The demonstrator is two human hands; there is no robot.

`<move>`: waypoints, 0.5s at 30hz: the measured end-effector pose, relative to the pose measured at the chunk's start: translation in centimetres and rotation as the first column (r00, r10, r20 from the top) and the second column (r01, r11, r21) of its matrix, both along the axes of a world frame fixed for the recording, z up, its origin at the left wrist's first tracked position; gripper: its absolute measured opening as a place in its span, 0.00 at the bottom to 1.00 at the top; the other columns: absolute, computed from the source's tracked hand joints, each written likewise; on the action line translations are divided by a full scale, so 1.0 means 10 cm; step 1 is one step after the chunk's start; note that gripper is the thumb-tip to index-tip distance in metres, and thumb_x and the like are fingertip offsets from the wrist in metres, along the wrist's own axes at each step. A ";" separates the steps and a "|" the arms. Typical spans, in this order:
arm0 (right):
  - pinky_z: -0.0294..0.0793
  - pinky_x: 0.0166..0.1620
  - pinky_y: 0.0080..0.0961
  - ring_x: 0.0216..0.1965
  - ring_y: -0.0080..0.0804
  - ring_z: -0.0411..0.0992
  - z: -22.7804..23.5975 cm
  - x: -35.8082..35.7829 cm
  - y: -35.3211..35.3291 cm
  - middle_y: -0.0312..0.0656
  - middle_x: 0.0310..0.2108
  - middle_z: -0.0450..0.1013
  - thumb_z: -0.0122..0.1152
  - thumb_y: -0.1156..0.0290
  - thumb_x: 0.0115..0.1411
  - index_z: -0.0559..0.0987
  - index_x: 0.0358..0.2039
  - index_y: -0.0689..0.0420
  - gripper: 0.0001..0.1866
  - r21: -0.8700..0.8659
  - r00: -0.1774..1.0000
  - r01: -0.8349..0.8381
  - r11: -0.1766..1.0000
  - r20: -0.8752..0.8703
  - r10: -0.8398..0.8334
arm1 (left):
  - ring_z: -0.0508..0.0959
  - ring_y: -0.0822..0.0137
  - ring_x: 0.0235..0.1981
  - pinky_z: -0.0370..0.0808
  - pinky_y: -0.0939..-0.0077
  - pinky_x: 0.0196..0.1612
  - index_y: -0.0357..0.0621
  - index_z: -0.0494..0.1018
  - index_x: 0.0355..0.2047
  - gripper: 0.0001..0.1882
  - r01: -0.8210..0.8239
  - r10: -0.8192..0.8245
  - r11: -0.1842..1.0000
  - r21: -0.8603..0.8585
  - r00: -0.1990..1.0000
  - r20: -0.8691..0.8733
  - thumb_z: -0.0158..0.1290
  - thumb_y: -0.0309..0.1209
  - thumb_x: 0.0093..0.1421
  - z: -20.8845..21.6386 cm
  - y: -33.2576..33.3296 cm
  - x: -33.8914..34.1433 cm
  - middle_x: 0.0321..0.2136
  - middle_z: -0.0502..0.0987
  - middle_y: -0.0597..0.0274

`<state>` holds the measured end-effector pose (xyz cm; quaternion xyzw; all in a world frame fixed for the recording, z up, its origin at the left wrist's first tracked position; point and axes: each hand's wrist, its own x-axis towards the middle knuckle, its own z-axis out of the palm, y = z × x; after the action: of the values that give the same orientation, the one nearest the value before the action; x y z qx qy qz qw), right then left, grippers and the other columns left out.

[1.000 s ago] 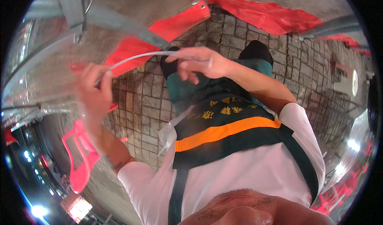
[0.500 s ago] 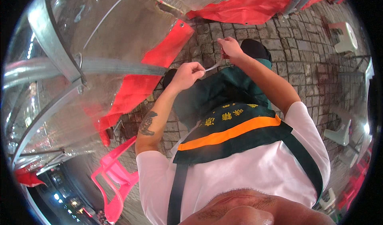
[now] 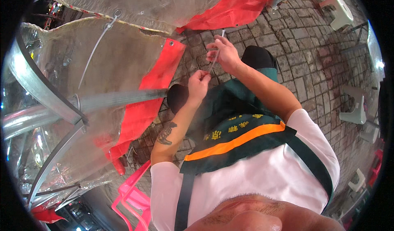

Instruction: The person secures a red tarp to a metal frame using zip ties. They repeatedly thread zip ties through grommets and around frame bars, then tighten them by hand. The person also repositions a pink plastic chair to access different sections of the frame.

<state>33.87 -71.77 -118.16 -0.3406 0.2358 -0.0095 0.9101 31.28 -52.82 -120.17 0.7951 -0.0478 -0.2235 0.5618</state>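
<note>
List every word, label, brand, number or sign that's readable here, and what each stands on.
Yellow lettering on the dark green apron, beyond the orange stripe: partly lost in folds; I won't copy it out.
White strip between the hands: no lettering visible.
Distant lights, upper left: too small and blurred to tell whether they include a sign.

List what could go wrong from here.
1. The thin white strip might slip and drop onto the paving stones: the left hand pinches it, but whether the right hand grips firmly is unclear.
2. The other white tie, its long tail hanging by the clear sheet, could snag a passing arm.
3. A step to the left might bump the pink chair, seen beside the left sleeve.
</note>
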 end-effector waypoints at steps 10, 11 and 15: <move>0.63 0.24 0.17 0.23 0.17 0.62 -0.32 0.74 -0.14 0.40 0.35 0.77 0.44 0.75 0.73 0.40 0.79 0.34 0.41 -0.496 0.925 -0.021 0.868 0.320 0.206 | 0.82 0.46 0.46 0.76 0.51 0.48 0.31 0.72 0.58 0.28 -0.197 -0.011 0.953 0.230 0.736 0.677 0.62 0.37 0.62 -0.24 -0.03 2.19 0.45 0.81 0.37; 0.64 0.25 0.18 0.24 0.17 0.64 -0.39 0.78 -0.13 0.39 0.34 0.77 0.45 0.74 0.73 0.43 0.79 0.37 0.39 -0.522 0.897 -0.061 0.851 0.346 0.276 | 0.82 0.45 0.45 0.76 0.51 0.47 0.31 0.73 0.55 0.26 -0.196 -0.040 0.937 0.289 0.762 0.646 0.60 0.37 0.63 -0.31 -0.05 2.35 0.43 0.82 0.37; 0.69 0.30 0.25 0.27 0.20 0.68 -0.61 0.89 -0.14 0.38 0.31 0.77 0.48 0.70 0.74 0.65 0.70 0.52 0.25 -0.674 0.927 -0.179 0.717 0.129 0.353 | 0.82 0.42 0.33 0.76 0.51 0.41 0.32 0.79 0.46 0.21 -0.085 -0.141 0.934 0.346 0.804 0.577 0.55 0.42 0.69 -0.61 -0.03 2.39 0.33 0.83 0.39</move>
<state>42.78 -73.19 -124.23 -0.6616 0.0501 -0.0013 0.7482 55.17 -53.12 -126.26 0.9120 -0.1916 0.0228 0.3619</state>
